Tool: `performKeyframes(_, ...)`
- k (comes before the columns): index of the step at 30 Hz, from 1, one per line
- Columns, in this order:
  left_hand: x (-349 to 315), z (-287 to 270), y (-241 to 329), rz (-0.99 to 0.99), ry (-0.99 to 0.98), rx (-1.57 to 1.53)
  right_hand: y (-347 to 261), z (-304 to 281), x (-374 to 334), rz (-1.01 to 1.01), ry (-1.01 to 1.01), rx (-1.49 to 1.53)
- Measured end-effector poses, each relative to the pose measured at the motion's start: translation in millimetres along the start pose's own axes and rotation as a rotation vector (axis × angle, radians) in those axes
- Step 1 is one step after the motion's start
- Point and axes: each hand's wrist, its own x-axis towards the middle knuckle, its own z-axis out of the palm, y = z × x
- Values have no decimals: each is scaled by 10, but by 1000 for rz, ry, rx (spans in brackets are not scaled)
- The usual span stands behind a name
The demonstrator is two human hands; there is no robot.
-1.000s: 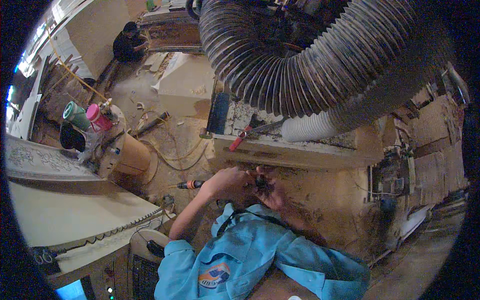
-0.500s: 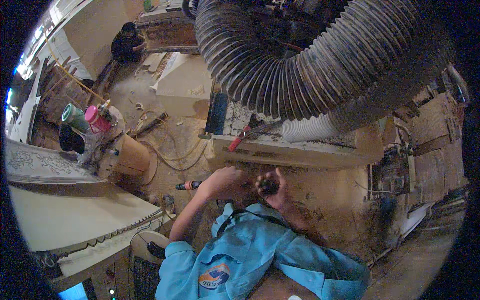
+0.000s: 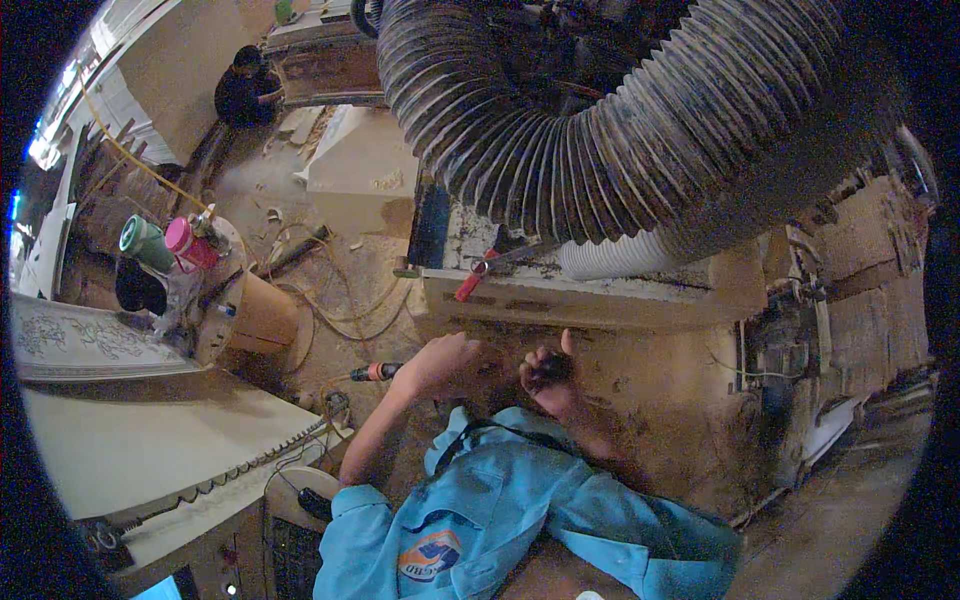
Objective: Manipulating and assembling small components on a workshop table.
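My left hand (image 3: pixel 442 366) is in front of my body with its fingers curled in. Whatever it may hold is hidden in shadow. Beside my left wrist shows a black-and-orange cylindrical piece (image 3: pixel 376 372), perhaps a tool end or hose fitting; I cannot tell whether it touches the hand. A short way to the right, my right hand (image 3: pixel 556 392) has its fingers wrapped round a small dark rounded object (image 3: pixel 548 371), its thumb pointing up. Beyond both hands, a red-handled tool (image 3: pixel 472 282) rests at the edge of a dusty machine bed (image 3: pixel 590 305).
A large grey corrugated duct (image 3: pixel 560 170) arches over the bed. On the left stand a round drum (image 3: pixel 265 315) with a pink container (image 3: pixel 190 245) and a green container (image 3: pixel 145 243), and a pale cabinet (image 3: pixel 150 430). A yellow hose (image 3: pixel 350 317) crosses the floor. Another person (image 3: pixel 246 90) crouches far left.
My right hand has turned a little, its thumb now upright and its fingers folded further over the dark object. The left hand stays nearly still. The whole view has shifted slightly.
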Motion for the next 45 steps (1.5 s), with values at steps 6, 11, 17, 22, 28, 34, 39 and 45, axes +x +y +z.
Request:
performKeyframes(6,-83,41,-51,94,133,5,45,189,-20,-115,502,-131)
performKeyframes(11,-65,228,-252,47,106,47,68,308,-43,18,414,-41)
performKeyframes(17,-96,236,-235,115,97,-34,166,327,15,140,256,54)
performKeyframes(22,-184,129,-107,-4,1,-15,251,398,37,213,46,166)
performKeyframes(28,-266,35,-29,65,72,-31,368,425,5,28,536,-75)
performKeyframes(34,-252,72,18,76,64,-87,343,279,36,254,378,164)
performKeyframes(39,-283,38,111,88,104,-103,461,167,35,275,234,9)
performKeyframes(45,-211,139,127,16,55,4,430,188,78,217,609,-184)
